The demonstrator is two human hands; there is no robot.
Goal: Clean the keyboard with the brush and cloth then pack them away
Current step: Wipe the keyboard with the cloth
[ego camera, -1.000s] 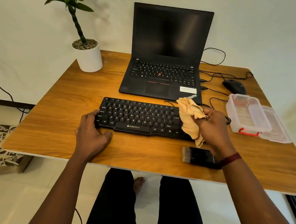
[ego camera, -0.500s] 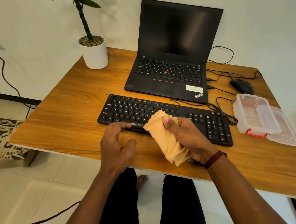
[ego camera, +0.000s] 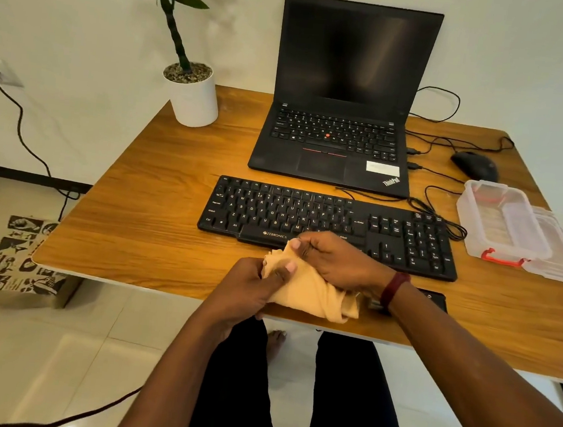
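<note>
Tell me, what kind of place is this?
Probably a home office or study corner: a wooden desk against a plain wall holds an open laptop, a keyboard, a mouse and a potted plant.

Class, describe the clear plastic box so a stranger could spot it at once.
Start at the wooden desk and follow the black keyboard to its right end. Just beyond, nearer than the black mouse, sits the clear plastic box. Its see-through walls and red latch set it apart from its dark neighbours.
</note>
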